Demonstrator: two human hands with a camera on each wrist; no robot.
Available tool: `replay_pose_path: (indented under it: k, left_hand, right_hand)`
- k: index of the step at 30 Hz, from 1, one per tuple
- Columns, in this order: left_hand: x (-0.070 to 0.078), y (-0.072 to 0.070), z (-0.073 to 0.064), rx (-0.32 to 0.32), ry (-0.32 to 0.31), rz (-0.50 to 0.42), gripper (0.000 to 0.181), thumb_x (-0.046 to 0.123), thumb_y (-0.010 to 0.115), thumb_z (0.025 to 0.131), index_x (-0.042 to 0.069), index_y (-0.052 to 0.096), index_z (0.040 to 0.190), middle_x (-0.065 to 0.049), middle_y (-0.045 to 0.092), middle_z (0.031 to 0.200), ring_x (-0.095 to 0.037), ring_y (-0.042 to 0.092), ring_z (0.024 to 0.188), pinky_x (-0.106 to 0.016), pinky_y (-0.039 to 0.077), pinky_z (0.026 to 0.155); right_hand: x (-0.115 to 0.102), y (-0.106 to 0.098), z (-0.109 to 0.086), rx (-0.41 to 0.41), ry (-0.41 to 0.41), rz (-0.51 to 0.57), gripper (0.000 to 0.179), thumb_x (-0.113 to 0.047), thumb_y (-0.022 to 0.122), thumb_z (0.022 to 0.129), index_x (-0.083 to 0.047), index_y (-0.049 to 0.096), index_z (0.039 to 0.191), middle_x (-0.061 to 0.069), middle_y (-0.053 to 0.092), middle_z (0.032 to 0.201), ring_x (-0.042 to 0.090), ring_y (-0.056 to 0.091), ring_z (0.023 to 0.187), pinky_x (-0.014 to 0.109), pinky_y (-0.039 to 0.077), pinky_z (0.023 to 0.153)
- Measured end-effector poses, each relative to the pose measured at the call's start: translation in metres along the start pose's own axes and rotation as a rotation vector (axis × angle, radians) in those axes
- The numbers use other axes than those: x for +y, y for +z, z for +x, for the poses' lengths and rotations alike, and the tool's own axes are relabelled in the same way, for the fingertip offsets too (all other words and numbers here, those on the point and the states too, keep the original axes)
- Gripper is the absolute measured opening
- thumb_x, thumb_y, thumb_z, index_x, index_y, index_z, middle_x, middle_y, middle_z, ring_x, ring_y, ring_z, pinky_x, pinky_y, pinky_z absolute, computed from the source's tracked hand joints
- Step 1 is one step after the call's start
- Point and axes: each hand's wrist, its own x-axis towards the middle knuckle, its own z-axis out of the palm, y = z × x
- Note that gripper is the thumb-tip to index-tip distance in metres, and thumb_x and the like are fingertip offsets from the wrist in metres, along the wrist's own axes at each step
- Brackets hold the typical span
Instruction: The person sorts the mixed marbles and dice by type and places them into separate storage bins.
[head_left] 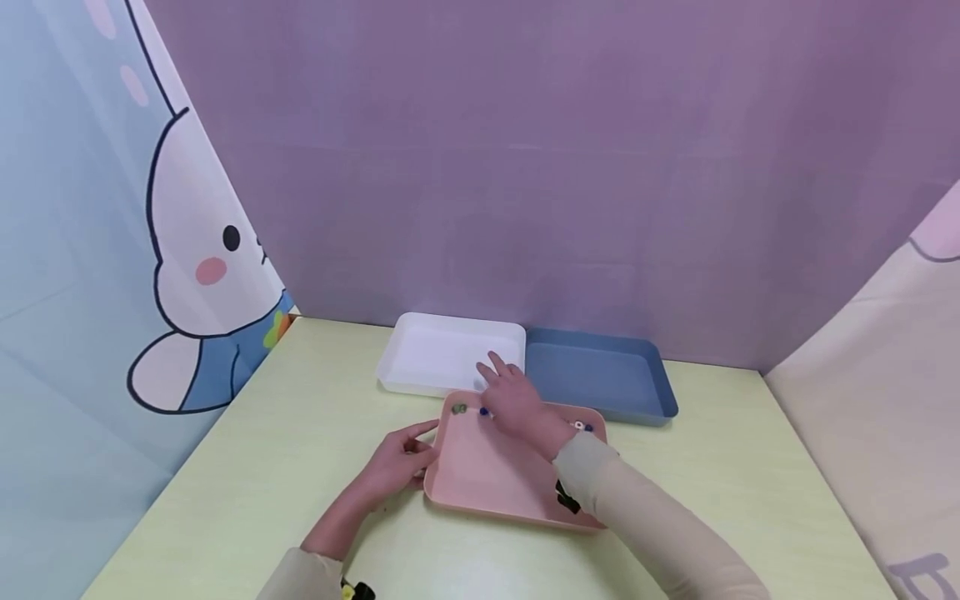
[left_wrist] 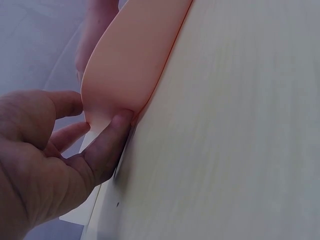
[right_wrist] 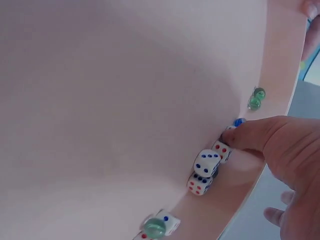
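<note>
My left hand [head_left: 401, 457] holds the left side of a pink tray [head_left: 495, 475]; in the left wrist view one digit presses low on its outer wall and other fingertips touch the rim. Over the tray's far edge is my right hand [head_left: 517, 404]. In the right wrist view one of its fingertips [right_wrist: 235, 136] is down among white dice [right_wrist: 206, 162], right beside a blue marble [right_wrist: 239, 121]; other fingers stretch out past the rim. I cannot tell whether it pinches a die. Green marbles [right_wrist: 256, 99] lie along the same wall, and another green marble [right_wrist: 155, 228] rests by more dice.
Behind the pink tray stand a white tray [head_left: 442, 354] on the left and a blue tray [head_left: 600, 371] on the right, side by side. All are on a pale yellow table [head_left: 300, 417]. A purple curtain [head_left: 525, 167] hangs behind, with printed cloth at both sides.
</note>
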Motion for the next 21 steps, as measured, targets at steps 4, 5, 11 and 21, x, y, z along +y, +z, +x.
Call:
replay_pose_path:
  k: [4, 5, 11, 21]
  left_hand:
    - [0.000, 0.001, 0.001, -0.004, 0.001, -0.007, 0.050, 0.005, 0.060, 0.095, 0.006, 0.047, 0.144, -0.016, 0.059, 0.096, -0.022, 0.059, 0.081, -0.037, 0.058, 0.063]
    - [0.000, 0.001, 0.001, -0.004, 0.003, -0.008, 0.050, 0.005, 0.060, 0.095, 0.006, 0.047, 0.144, -0.016, 0.058, 0.096, -0.023, 0.059, 0.081, -0.037, 0.058, 0.063]
    - [0.000, 0.003, 0.003, 0.015, -0.006, -0.002, 0.050, 0.005, 0.061, 0.095, 0.007, 0.048, 0.143, -0.015, 0.057, 0.096, -0.023, 0.058, 0.081, -0.038, 0.058, 0.062]
    - [-0.003, 0.003, 0.001, 0.013, -0.004, -0.022, 0.050, 0.006, 0.061, 0.095, 0.006, 0.047, 0.143, -0.016, 0.055, 0.095, -0.023, 0.061, 0.079, -0.039, 0.058, 0.063]
  right_hand:
    - [-0.001, 0.001, 0.001, 0.019, 0.015, 0.015, 0.009, -0.022, 0.067, 0.089, -0.023, 0.075, 0.085, 0.011, 0.037, 0.151, 0.036, 0.017, 0.143, 0.046, 0.034, 0.107]
    - [0.000, 0.002, 0.001, 0.026, 0.030, 0.040, 0.009, -0.022, 0.068, 0.089, -0.024, 0.074, 0.084, 0.010, 0.037, 0.151, 0.036, 0.016, 0.144, 0.047, 0.034, 0.107]
    - [0.023, -0.001, -0.003, 0.189, 0.068, 0.413, 0.006, -0.017, 0.075, 0.080, -0.021, 0.072, 0.077, 0.017, 0.055, 0.134, 0.040, 0.026, 0.140, 0.053, 0.022, 0.113]
    - [0.062, 0.000, -0.016, 0.282, 0.300, 0.995, 0.007, -0.018, 0.077, 0.084, -0.013, 0.073, 0.087, 0.023, 0.028, 0.153, 0.048, 0.008, 0.142, 0.065, 0.018, 0.109]
